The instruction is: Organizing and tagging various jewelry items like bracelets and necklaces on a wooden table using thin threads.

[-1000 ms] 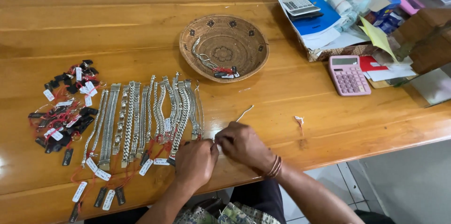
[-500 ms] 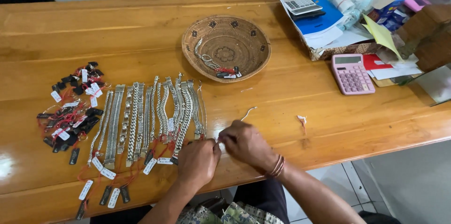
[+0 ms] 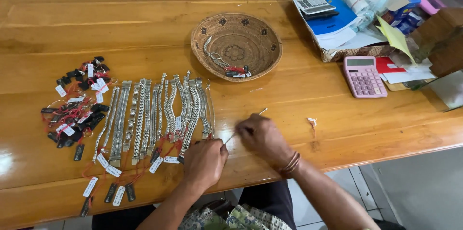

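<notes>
My left hand (image 3: pixel 206 161) and my right hand (image 3: pixel 262 137) rest close together near the front edge of the wooden table (image 3: pixel 144 32), both pinching a thin silver chain (image 3: pixel 241 129) that runs between them and sticks out past the right fingers. Just left of my hands lies a row of several silver bracelets (image 3: pixel 159 114), side by side, with white and black tags on red strings at their near ends. A pile of tagged small items (image 3: pixel 77 109) lies further left.
A woven basket (image 3: pixel 263 58) at the table's middle holds a silver chain (image 3: pixel 214 56) and tags. A pink calculator (image 3: pixel 364 76) and a box of papers (image 3: pixel 337 22) sit at the right. A small white scrap (image 3: pixel 312 122) lies near the front edge.
My hands have drawn slightly apart, and the thin chain now shows stretched between them. The view has shifted a little; the bracelets and basket have not moved.
</notes>
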